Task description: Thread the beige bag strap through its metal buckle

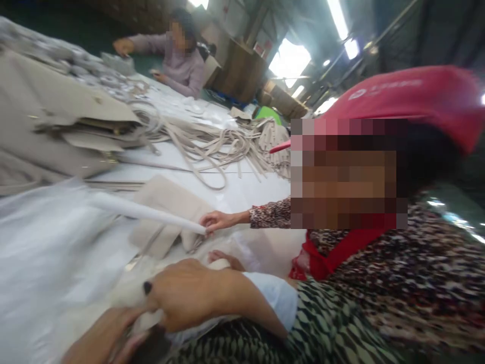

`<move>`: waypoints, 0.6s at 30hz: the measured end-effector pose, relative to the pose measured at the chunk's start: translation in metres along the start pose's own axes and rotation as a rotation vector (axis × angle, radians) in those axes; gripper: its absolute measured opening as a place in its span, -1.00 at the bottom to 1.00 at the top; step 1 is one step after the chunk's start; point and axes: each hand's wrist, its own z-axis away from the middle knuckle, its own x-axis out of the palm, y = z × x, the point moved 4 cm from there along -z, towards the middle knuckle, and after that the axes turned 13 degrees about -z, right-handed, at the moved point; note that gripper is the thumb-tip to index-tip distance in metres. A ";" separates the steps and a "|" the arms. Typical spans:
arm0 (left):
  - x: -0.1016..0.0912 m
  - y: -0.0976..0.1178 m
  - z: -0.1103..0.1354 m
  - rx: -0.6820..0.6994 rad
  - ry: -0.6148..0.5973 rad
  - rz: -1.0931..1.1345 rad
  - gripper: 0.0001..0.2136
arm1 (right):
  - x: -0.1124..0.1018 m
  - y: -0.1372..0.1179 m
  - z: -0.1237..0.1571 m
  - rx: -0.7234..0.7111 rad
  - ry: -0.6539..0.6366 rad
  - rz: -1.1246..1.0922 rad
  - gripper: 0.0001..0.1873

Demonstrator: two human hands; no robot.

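My right hand (pixel 184 293) reaches in from the right with its fingers curled, under a patterned sleeve with a pale blue cuff. Below it, at the lower edge, my left hand (pixel 104 336) is closed and blurred. Between the two hands shows a small whitish piece (pixel 149 321), whose kind I cannot make out. A small black round thing (pixel 147 288) sits at the edge of my right hand. Sheer white wrapping (pixel 49 263) spreads on the table to the left. Just beyond lies a flat beige bag piece (pixel 162 202).
Close on the right, a co-worker in a red cap (pixel 409 96) holds a rolled white sheet (pixel 147 213). Beige bags (pixel 56 106) are piled at left, beige straps (pixel 220 146) lie tangled farther back, and another person (pixel 185 65) works across the table.
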 end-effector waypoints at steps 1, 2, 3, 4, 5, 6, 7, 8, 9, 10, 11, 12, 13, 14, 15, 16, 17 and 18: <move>-0.013 0.006 0.014 -0.059 -0.030 -0.057 -0.75 | 0.003 -0.004 -0.001 -0.091 -0.032 0.047 -0.90; -0.024 0.012 0.024 -0.135 -0.057 -0.095 -0.78 | 0.006 -0.006 -0.003 -0.157 -0.050 0.083 -0.85; -0.031 0.017 0.029 -0.182 -0.080 -0.109 -0.82 | 0.007 -0.006 -0.006 -0.179 -0.034 0.088 -0.80; -0.034 0.021 0.031 -0.196 -0.104 -0.111 -0.83 | 0.008 -0.004 -0.010 -0.186 -0.025 0.072 -0.77; -0.035 0.024 0.030 -0.202 -0.114 -0.121 -0.83 | 0.009 -0.001 -0.014 -0.186 -0.023 0.033 -0.75; -0.035 0.024 0.028 -0.199 -0.120 -0.132 -0.83 | 0.010 0.002 -0.018 -0.185 -0.033 -0.016 -0.74; -0.035 0.024 0.026 -0.190 -0.125 -0.141 -0.83 | 0.011 0.005 -0.020 -0.186 -0.056 -0.064 -0.74; -0.034 0.023 0.025 -0.185 -0.131 -0.150 -0.82 | 0.012 0.007 -0.022 -0.184 -0.079 -0.108 -0.73; -0.033 0.022 0.024 -0.183 -0.141 -0.156 -0.83 | 0.012 0.009 -0.023 -0.176 -0.094 -0.142 -0.72; -0.033 0.021 0.024 -0.185 -0.152 -0.162 -0.83 | 0.012 0.010 -0.023 -0.165 -0.100 -0.166 -0.71; -0.032 0.020 0.024 -0.187 -0.160 -0.170 -0.83 | 0.012 0.011 -0.023 -0.147 -0.092 -0.182 -0.72; -0.032 0.020 0.025 -0.192 -0.161 -0.182 -0.82 | 0.011 0.012 -0.023 -0.127 -0.072 -0.195 -0.72; -0.033 0.020 0.025 -0.196 -0.155 -0.197 -0.82 | 0.011 0.012 -0.023 -0.111 -0.049 -0.211 -0.72; -0.033 0.019 0.026 -0.198 -0.150 -0.213 -0.82 | 0.011 0.013 -0.024 -0.101 -0.031 -0.232 -0.73; -0.033 0.019 0.026 -0.195 -0.145 -0.224 -0.82 | 0.010 0.013 -0.024 -0.097 -0.019 -0.256 -0.73; -0.033 0.019 0.025 -0.189 -0.146 -0.232 -0.82 | 0.010 0.013 -0.024 -0.095 -0.015 -0.279 -0.74; -0.032 0.020 0.025 -0.184 -0.150 -0.239 -0.82 | 0.010 0.013 -0.024 -0.096 -0.016 -0.295 -0.74; -0.031 0.020 0.024 -0.181 -0.151 -0.249 -0.82 | 0.010 0.014 -0.025 -0.099 -0.019 -0.305 -0.74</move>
